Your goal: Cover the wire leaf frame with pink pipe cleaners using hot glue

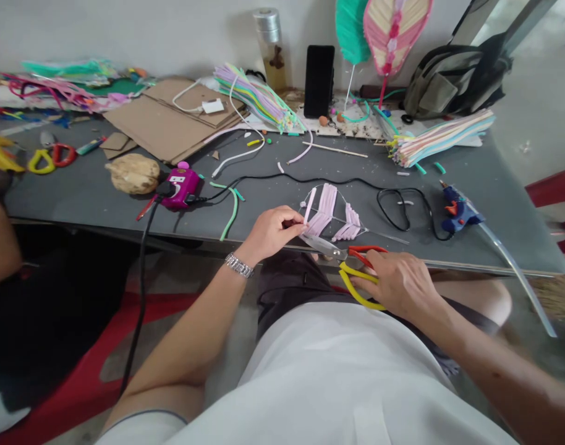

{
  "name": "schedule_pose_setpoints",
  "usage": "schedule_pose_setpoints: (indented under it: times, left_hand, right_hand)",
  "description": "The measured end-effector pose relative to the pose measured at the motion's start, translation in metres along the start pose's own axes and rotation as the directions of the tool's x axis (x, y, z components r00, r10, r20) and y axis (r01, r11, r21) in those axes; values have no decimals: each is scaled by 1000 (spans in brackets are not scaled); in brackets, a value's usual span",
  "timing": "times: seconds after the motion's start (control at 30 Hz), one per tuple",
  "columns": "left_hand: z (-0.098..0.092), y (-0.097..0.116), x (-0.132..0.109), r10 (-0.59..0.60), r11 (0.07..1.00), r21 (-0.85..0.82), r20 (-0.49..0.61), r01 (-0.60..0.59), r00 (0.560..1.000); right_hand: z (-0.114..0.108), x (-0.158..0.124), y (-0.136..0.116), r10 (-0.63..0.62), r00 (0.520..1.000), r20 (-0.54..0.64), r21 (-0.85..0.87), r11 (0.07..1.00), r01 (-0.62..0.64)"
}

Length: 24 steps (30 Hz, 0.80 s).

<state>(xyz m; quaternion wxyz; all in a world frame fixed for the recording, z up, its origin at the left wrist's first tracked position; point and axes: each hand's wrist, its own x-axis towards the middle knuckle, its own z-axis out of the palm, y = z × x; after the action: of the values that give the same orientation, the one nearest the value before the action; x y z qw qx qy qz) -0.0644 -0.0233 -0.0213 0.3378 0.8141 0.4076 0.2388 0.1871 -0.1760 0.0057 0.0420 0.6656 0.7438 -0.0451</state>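
Lilac leaf-shaped piece (326, 210) on table (273, 198), near edge; pinching strip (311, 203) with left hand (274, 233), curling right hand (400, 281) round scissors handles (362, 301). By wall (171, 37): clear bottle (267, 55), amber liquid (277, 80) inside.

The only view, head-worn, looks forward and down from close behind and above the table (505, 204).

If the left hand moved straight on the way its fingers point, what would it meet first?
The left hand seems to pinch one thin lilac fuzzy strip; straight past it, it would probably meet the chevron-laid lilac strips on the leaf-shaped wire frame, though depth is unclear.
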Motion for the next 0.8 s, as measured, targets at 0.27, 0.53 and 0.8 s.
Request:
schedule_pose_setpoints:
  times: [0.27, 0.53, 0.8]
  left_hand:
    - [-2, -1, 1, -21, 1000, 12, 22, 21, 1000]
    - [-3, 0, 1, -17, 1000, 23, 27, 16, 999]
    - [-1, -1, 1, 18, 999, 39, 28, -19, 999]
  right_hand:
    - [0, -1, -5, 2, 1000, 25, -22, 1000, -2]
    - [5, -2, -7, -28, 1000, -4, -54, 998, 27]
    - [7, 0, -5, -16, 998, 54, -61, 998, 19]
